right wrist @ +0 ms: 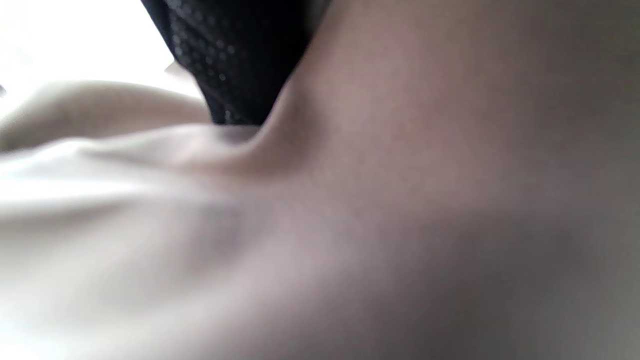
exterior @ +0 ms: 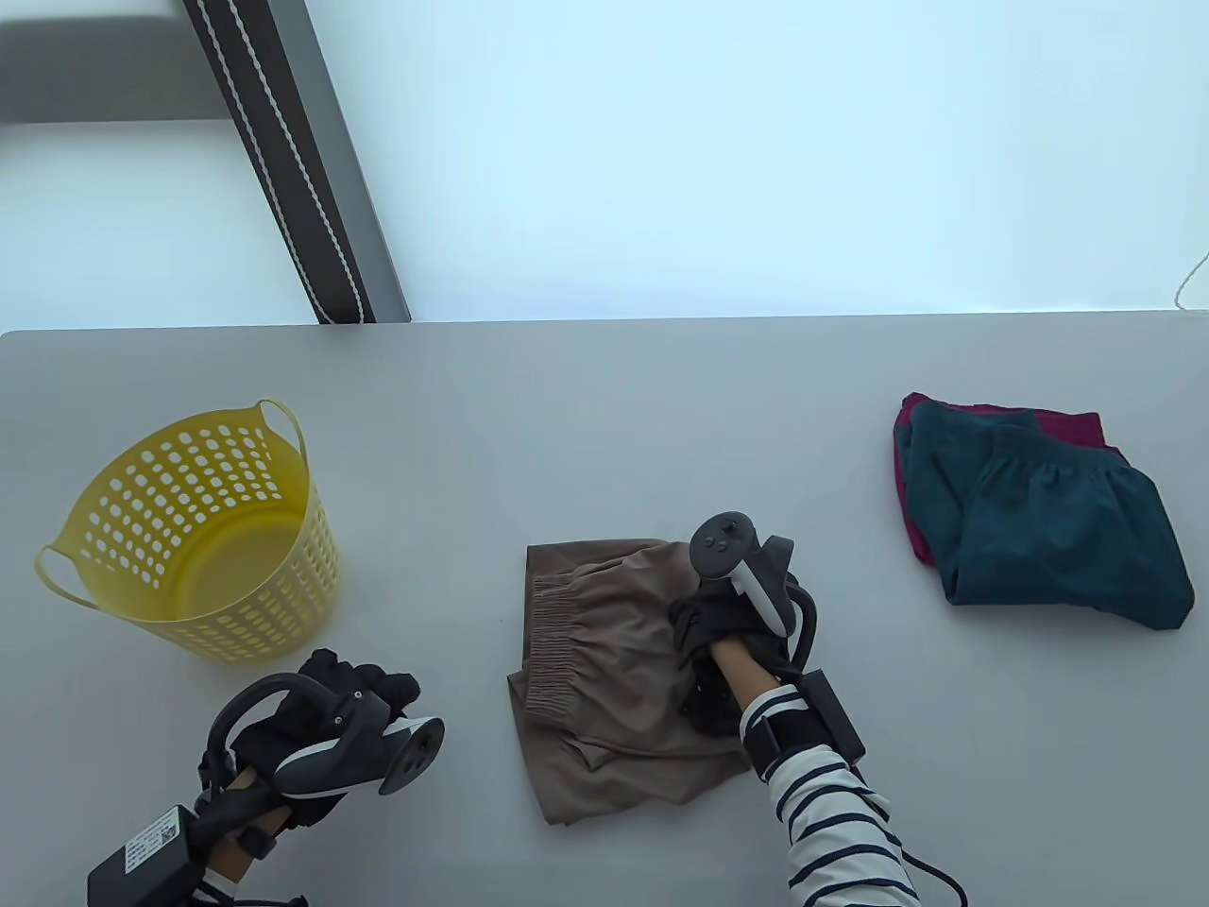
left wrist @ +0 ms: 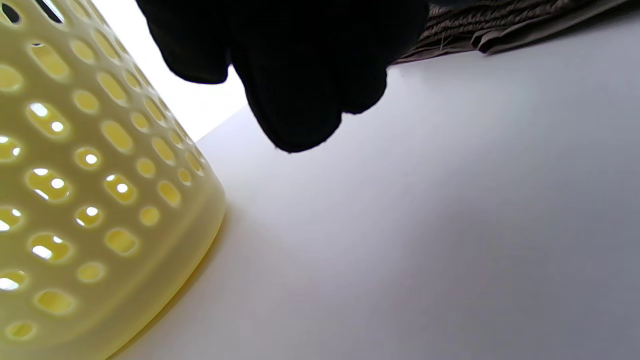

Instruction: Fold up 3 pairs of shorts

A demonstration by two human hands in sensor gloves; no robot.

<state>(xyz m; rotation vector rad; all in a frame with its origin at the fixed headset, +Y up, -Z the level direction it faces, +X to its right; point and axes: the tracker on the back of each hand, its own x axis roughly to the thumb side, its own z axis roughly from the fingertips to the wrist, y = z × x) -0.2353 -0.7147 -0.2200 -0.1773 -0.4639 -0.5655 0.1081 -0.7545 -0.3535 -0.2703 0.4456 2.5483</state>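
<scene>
Taupe shorts (exterior: 604,652) lie near the front edge of the table, folded into a rough rectangle — gathered elastic waistband along the left side, a loose fabric corner sticking out at the bottom. Teal shorts (exterior: 1058,529) sit well apart on the right side of the table, folded, lying on top of the maroon shorts (exterior: 1067,423) — only the maroon's top and left edges show under them.

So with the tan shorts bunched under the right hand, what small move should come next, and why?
Probably carry the tan shorts, gripped by the right hand, onto the teal shorts stacked over the maroon pair. They already look folded, and the left hand holds nothing.
</scene>
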